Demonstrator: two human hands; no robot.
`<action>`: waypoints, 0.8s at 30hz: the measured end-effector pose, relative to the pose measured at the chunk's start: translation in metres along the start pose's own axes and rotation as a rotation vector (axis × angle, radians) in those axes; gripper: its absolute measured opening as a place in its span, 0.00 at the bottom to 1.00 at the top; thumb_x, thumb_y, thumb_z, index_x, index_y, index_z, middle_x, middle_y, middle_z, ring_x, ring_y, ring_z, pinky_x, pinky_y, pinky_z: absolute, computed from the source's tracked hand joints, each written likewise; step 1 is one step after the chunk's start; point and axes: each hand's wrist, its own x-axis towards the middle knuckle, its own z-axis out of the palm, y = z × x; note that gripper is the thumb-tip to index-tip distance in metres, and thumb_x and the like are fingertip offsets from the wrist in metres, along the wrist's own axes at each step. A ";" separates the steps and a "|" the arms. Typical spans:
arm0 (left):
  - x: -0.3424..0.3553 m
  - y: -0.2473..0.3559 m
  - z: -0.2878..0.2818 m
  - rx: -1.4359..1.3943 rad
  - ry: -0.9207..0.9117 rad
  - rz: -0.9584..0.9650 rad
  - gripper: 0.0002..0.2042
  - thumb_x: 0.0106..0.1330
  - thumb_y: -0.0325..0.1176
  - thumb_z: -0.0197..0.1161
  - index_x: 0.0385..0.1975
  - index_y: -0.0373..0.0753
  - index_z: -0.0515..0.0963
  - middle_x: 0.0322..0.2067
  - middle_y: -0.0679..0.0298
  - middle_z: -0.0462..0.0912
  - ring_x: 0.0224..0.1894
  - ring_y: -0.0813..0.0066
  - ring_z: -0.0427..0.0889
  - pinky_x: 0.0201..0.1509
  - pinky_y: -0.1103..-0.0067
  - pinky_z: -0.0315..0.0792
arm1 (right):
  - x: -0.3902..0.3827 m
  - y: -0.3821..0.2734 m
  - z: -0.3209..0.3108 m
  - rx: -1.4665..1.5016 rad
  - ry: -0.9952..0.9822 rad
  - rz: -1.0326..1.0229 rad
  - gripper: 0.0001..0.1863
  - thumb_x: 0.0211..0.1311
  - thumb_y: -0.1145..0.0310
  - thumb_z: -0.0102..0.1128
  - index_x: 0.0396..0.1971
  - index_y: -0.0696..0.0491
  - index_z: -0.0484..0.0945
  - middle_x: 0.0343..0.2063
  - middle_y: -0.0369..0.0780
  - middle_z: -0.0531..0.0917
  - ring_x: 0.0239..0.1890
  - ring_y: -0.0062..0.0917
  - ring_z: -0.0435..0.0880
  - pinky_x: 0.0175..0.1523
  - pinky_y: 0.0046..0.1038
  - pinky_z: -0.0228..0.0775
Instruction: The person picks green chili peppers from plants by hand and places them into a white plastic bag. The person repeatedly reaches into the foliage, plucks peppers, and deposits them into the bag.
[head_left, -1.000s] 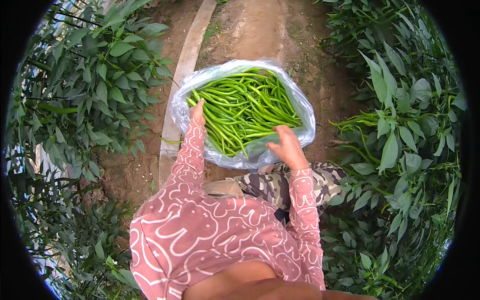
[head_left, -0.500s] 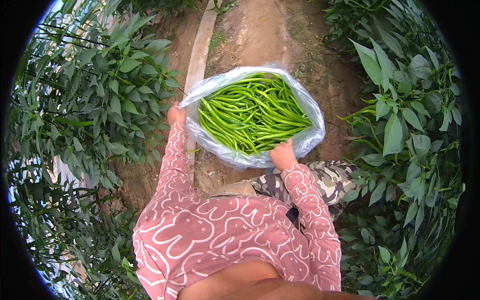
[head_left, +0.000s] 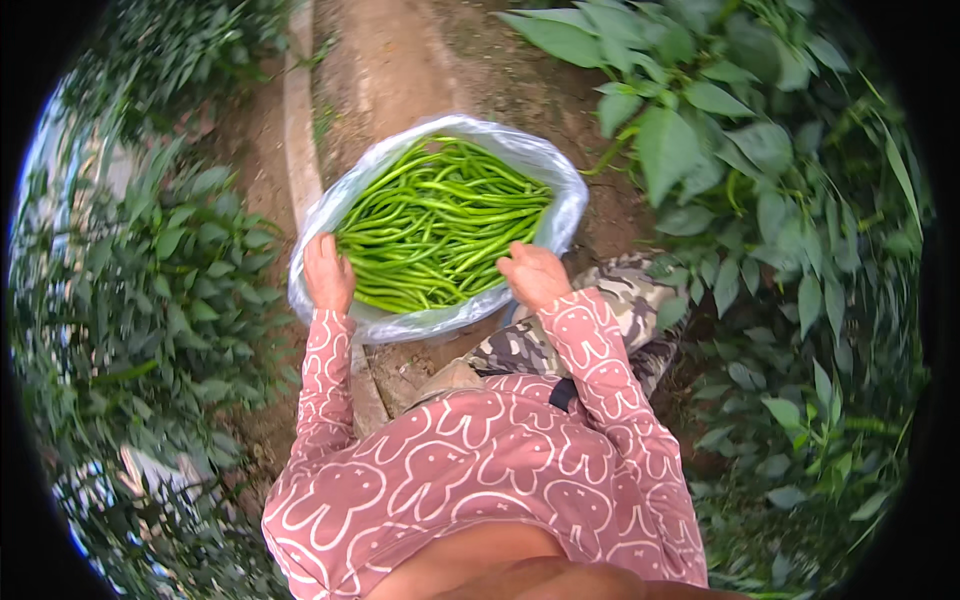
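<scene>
Glossy, slender, curving green peppers (head_left: 440, 220) fill a crinkled, translucent plastic bag (head_left: 566, 195) between the left hand (head_left: 329, 275) and right hand (head_left: 537, 276), both partly curled at its rim; whether either grips plastic is unclear. The left hand, earlier at the outer edge, now overlaps the bag's mouth.

- Bag (head_left: 445, 321): 1
- Peppers (head_left: 440, 225): dozens, one heap, overlapping, no exact count possible
- Left hand (head_left: 328, 272), right hand (head_left: 536, 275): 2 total
- Sleeves (head_left: 325, 370): 2
- Shirt (head_left: 430, 470): 1
- Trousers (head_left: 525, 347): 1 pair
- Black patch (head_left: 562, 393) at waist: 1
- Pale strip (head_left: 300, 120) on ground: 1
- Left plants (head_left: 190, 290), right plants (head_left: 780, 220): 2 banks, single plants run together, leaves uncountable
</scene>
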 end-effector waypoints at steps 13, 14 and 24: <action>-0.024 -0.086 0.157 0.035 -0.771 -0.185 0.39 0.47 0.42 0.72 0.56 0.32 0.60 0.46 0.44 0.73 0.47 0.46 0.75 0.50 0.63 0.69 | -0.007 0.021 0.022 -0.328 0.018 0.054 0.10 0.43 0.66 0.54 0.22 0.57 0.76 0.24 0.47 0.75 0.28 0.43 0.78 0.33 0.42 0.71; -0.013 -0.078 0.150 0.069 -0.775 -0.122 0.37 0.47 0.41 0.71 0.55 0.31 0.62 0.44 0.44 0.74 0.45 0.46 0.75 0.50 0.63 0.69 | -0.009 0.016 0.016 -0.338 -0.040 0.060 0.10 0.44 0.66 0.54 0.22 0.58 0.75 0.24 0.47 0.75 0.29 0.42 0.78 0.34 0.42 0.70; 0.044 0.295 -0.029 -1.514 -0.923 0.348 0.10 0.60 0.19 0.53 0.42 0.31 0.69 0.37 0.57 0.78 0.38 0.73 0.78 0.43 0.81 0.72 | -0.190 -0.037 -0.127 0.156 0.497 0.275 0.05 0.45 0.75 0.52 0.24 0.57 0.74 0.26 0.42 0.77 0.32 0.37 0.77 0.37 0.35 0.67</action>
